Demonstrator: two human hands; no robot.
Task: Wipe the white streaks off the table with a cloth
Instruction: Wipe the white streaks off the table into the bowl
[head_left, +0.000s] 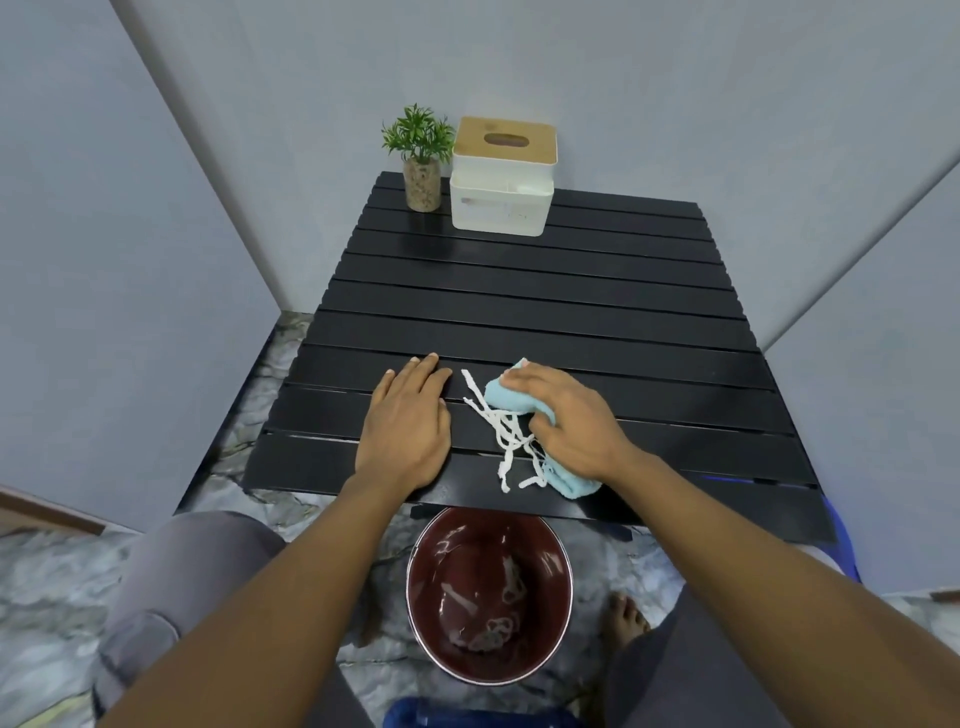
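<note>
Our right hand (574, 415) presses the cloth (506, 392), fingers curled over it, beside the white streaks (506, 436). Our left hand (408, 426) lies flat, empty, on the table (571, 291).

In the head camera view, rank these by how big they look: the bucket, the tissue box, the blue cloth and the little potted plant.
1. Bucket, though it is nearest the camera.
2. Tissue box.
3 and 4. Potted plant and cloth: unsure, since the right hand covers much of the cloth.

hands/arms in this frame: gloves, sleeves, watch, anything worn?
Nothing worn. The left hand and right hand are bare, no gloves, rings or watch visible. Both forearms are bare to the bottom of the frame, no sleeve edge in view. Fingernails short and unpainted where visible.
</note>
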